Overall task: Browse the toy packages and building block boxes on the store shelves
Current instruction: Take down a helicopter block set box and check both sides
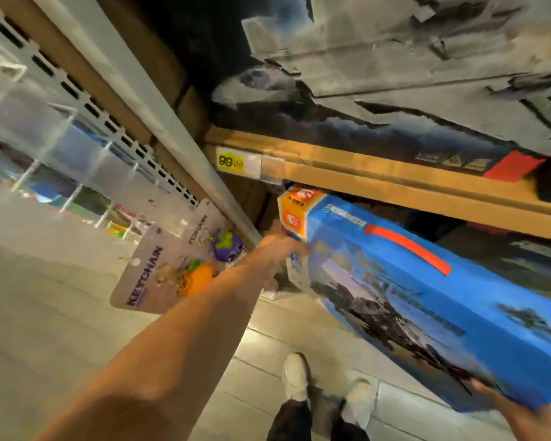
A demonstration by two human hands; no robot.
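Under the shelf (395, 183), our left hand (279, 243) grips the blue box (427, 281) at its far end; our right hand (503, 399) supports the near end, its fingers mostly hidden.

A yellow price tag (230, 161) reading 99 sits at ten o'clock on the wooden shelf edge (395, 179). Pale floor tiles (45, 313) spread at eight o'clock beneath two light shoes (295, 375).
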